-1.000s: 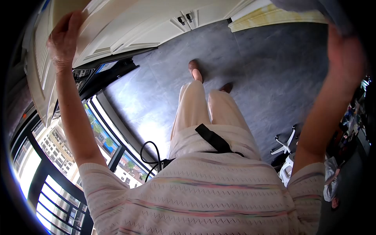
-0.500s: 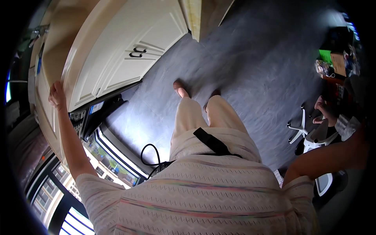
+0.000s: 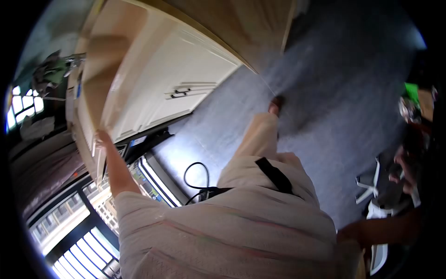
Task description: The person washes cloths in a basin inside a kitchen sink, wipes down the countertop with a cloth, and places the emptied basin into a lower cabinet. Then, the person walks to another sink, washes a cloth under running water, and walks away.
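My left hand (image 3: 103,138) is at the near corner of a light cabinet's wooden top edge (image 3: 111,104), touching or just beside it. Its fingers are smeared by motion, so their closing cannot be made out. Below that edge is the cream cabinet front (image 3: 172,65) with dark handles (image 3: 180,92). On the right, my right forearm (image 3: 385,230) reaches out toward the dark image border, and the hand itself is out of sight.
Grey floor (image 3: 320,93) stretches ahead past my stepping foot (image 3: 276,105). A wooden panel (image 3: 241,23) stands beyond the cabinet. At the right are a white chair base (image 3: 369,188), a seated person's foot (image 3: 398,158) and a cardboard box (image 3: 425,103). A black cable (image 3: 197,163) loops at my waist.
My view has turned, shifting the cabinet, window and my left hand rightward in the picture. One leg has stepped forward. The left hand stays near the cabinet edge; its outline is now blurred.
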The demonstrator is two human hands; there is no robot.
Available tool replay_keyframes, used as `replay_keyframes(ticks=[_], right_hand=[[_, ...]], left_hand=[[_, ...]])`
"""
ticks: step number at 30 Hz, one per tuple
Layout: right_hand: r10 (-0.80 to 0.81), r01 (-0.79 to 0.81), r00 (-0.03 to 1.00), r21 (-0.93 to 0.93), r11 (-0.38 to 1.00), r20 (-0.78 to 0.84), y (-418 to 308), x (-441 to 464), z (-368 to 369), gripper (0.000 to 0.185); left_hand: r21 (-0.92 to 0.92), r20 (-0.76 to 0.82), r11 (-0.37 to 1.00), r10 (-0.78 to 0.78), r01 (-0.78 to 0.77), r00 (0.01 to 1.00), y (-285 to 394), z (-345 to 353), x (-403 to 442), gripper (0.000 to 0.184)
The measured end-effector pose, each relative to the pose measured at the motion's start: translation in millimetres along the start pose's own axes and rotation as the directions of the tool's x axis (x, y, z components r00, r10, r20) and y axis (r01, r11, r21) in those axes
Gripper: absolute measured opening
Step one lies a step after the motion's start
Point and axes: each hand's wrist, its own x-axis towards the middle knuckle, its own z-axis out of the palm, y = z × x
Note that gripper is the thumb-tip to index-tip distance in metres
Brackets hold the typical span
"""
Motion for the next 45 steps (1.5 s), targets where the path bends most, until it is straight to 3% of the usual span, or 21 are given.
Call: replay_keyframes(ticks=[1, 2, 3, 4, 5, 7, 9, 11, 13, 19, 22, 25, 28, 31, 32, 33, 36, 38, 40, 43, 45], right_hand=[[0.021, -0.022, 0.999, 0.010, 1.000, 0.043, 4.0, 10.9, 25.7, 0.031], [0.032, -0.034, 0.995, 0.024, 0.999, 0.097, 8.5, 25.0, 55.9, 0.031], [0.030, -0.039, 0.987, 0.056, 0.998, 0.159, 8.0, 42.0, 92.4, 0.031], [0.034, -0.050, 0.975, 0.068, 0.996, 0.219, 8.2, 52.1, 119.5, 0.031], [0.028, -0.053, 0.962, 0.083, 0.995, 0.270, 6.1, 62.8, 147.1, 0.031], [0.001, -0.040, 0.935, 0.101, 0.994, 0.355, -7.5, 81.7, 188.7, 0.031], [-0.009, -0.043, 0.911, 0.116, 0.992, 0.412, -19.1, 101.6, 219.3, 0.031], [-0.027, -0.041, 0.879, 0.131, 0.990, 0.476, -30.8, 126.3, 249.5, 0.031], [-0.059, -0.030, 0.843, 0.158, 0.987, 0.535, -40.0, 156.4, 276.0, 0.031], [-0.166, 0.029, 0.726, 0.212, 0.977, 0.668, -66.7, 275.6, 321.9, 0.032], [-0.182, 0.026, 0.663, 0.220, 0.975, 0.727, -78.6, 327.6, 344.8, 0.032], [-0.198, 0.040, 0.587, 0.216, 0.976, 0.785, -91.5, 377.8, 372.0, 0.032], [-0.203, 0.051, 0.525, 0.207, 0.977, 0.826, -101.4, 422.7, 397.2, 0.032], [-0.195, 0.052, 0.483, 0.195, 0.979, 0.854, -103.2, 464.7, 419.7, 0.033], [-0.192, 0.060, 0.472, 0.185, 0.981, 0.860, -103.9, 481.9, 423.7, 0.033], [-0.190, 0.078, 0.455, 0.174, 0.982, 0.870, -106.6, 501.0, 425.3, 0.033], [-0.148, 0.054, 0.441, 0.138, 0.989, 0.885, -103.6, 559.3, 436.9, 0.033], [-0.106, 0.035, 0.447, 0.100, 0.994, 0.888, -94.6, 603.9, 442.9, 0.033], [-0.066, 0.016, 0.459, 0.066, 0.998, 0.886, -79.2, 656.6, 447.6, 0.033], [-0.020, -0.021, 0.510, 0.036, 0.999, 0.860, -46.0, 755.5, 450.8, 0.034], [0.020, -0.050, 0.585, 0.011, 0.999, 0.811, -9.2, 841.5, 432.0, 0.034]], left_hand=[[0.310, -0.187, 0.950, 0.109, -0.047, 0.976, 6.0, -22.4, -25.4, 0.031], [0.111, 0.081, 0.994, -0.024, 0.015, 0.996, 11.1, -49.5, -32.5, 0.034], [-0.135, 0.198, 0.985, -0.083, 0.111, 0.977, 17.1, -118.4, -58.0, 0.042], [-0.506, 0.321, 0.729, -0.338, 0.462, 0.885, 25.5, -104.0, -66.0, 0.049], [-0.492, 0.635, 0.372, -0.465, 0.787, 0.617, 45.6, -202.9, -73.8, 0.052], [-0.491, 0.515, 0.648, -0.322, 0.582, 0.794, 57.7, -223.4, -87.7, 0.054], [-0.465, 0.573, 0.600, -0.355, 0.650, 0.738, 85.7, -275.9, -101.8, 0.053], [-0.343, 0.673, 0.578, -0.399, 0.741, 0.623, 118.6, -344.9, -119.1, 0.050], [-0.268, 0.768, 0.603, -0.337, 0.751, 0.545, 146.0, -378.2, -143.6, 0.045], [-0.233, 0.882, 0.789, -0.075, 0.568, 0.465, 235.3, -485.1, -271.1, 0.033], [-0.162, 0.961, 0.852, 0.022, 0.498, 0.275, 276.8, -540.6, -323.1, 0.038], [-0.179, 0.978, 0.857, 0.099, 0.483, 0.185, 303.6, -598.2, -349.8, 0.037], [-0.169, 0.983, 0.828, 0.106, 0.535, 0.147, 330.0, -638.1, -351.4, 0.035], [-0.312, 0.948, 0.802, 0.224, 0.510, 0.227, 392.1, -628.3, -369.8, 0.032], [-0.420, 0.902, 0.798, 0.313, 0.432, 0.298, 419.0, -632.8, -377.6, 0.030], [-0.407, 0.905, 0.832, 0.424, 0.377, 0.040, 448.8, -639.5, -367.7, 0.031], [-0.588, 0.792, 0.805, 0.554, 0.075, 0.257, 558.3, -625.7, -410.3, 0.029], [-0.586, 0.789, 0.805, 0.538, 0.097, 0.298, 593.4, -657.8, -407.4, 0.028], [-0.552, 0.832, 0.769, 0.486, 0.323, 0.266, 595.8, -741.4, -368.4, 0.028], [-0.511, 0.854, 0.709, 0.357, 0.486, 0.377, 624.0, -805.6, -374.0, 0.027], [-0.575, 0.810, 0.745, 0.460, 0.340, 0.364, 661.3, -852.4, -420.8, 0.025]])
